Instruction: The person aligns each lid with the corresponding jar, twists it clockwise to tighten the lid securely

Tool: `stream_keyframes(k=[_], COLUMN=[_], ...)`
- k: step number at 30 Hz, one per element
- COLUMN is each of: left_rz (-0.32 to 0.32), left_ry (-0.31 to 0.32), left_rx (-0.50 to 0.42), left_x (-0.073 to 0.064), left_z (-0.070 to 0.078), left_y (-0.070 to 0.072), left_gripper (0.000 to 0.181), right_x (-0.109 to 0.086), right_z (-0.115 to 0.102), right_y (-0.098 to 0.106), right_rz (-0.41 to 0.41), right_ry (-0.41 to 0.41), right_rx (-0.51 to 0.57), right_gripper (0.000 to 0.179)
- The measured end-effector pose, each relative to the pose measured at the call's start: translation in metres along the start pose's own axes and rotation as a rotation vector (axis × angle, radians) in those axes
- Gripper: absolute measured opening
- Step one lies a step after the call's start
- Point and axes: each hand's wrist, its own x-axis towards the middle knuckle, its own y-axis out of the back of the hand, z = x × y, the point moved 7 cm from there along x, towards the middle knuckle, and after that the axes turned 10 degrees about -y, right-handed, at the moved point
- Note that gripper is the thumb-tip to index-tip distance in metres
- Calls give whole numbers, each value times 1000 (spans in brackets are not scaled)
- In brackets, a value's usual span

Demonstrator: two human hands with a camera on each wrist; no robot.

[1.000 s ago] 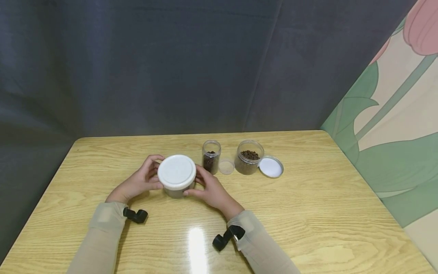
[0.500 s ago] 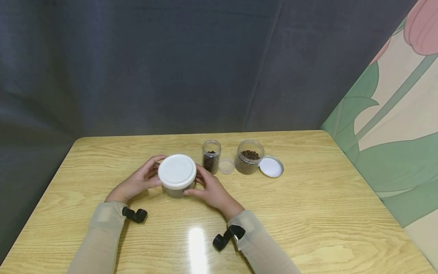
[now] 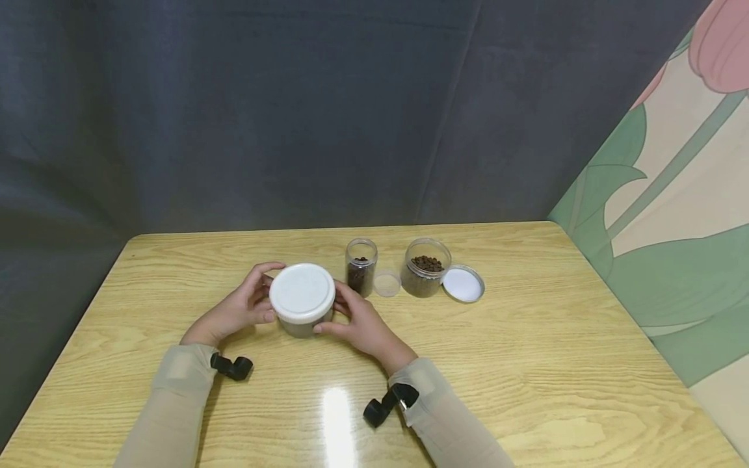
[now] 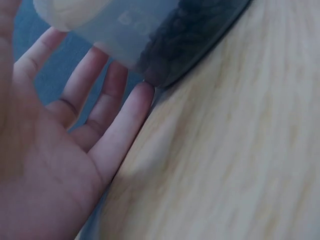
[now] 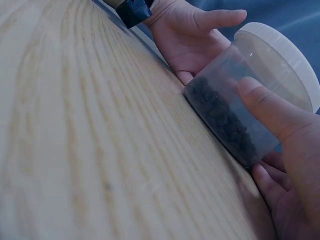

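Observation:
A clear plastic jar (image 5: pixel 220 107) with a white lid (image 3: pixel 302 292) on top stands upright on the table, a layer of dark pieces at its bottom. My right hand (image 3: pixel 364 323) holds the jar from the right, thumb pressed to its front wall and fingers behind. On the left side, my left hand (image 3: pixel 240 307) has its fingers fairly straight, with fingertips at the jar's wall in the left wrist view. The left thumb stands off the wall, as the right wrist view shows.
Behind the right hand stand a narrow uncovered jar (image 3: pixel 360 276) of dark pieces and a wider uncovered jar (image 3: pixel 421 283) of brown pellets. A small clear lid (image 3: pixel 387 284) lies between them; a white-lined lid (image 3: pixel 463 284) lies right of the wider jar. A dark curtain (image 3: pixel 292 117) hangs behind the table.
My left thumb has drawn back slightly from the jar. The right hand and the jar have stayed in place.

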Motion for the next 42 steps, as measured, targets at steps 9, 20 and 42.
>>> stream_keyframes(k=[9, 20, 42], left_rz=[38, 5, 22], left_ry=[23, 30, -1], left_rx=[86, 70, 80], left_x=[1, 0, 3], left_z=[-2, -1, 3], left_y=[2, 0, -2], left_gripper=[82, 78, 79], right_x=[0, -1, 0], right_z=[0, 0, 1], right_y=[0, 0, 0], right_rz=[-3, 6, 4], right_ry=[4, 9, 3], right_rx=[4, -3, 8], right_gripper=[86, 88, 87])
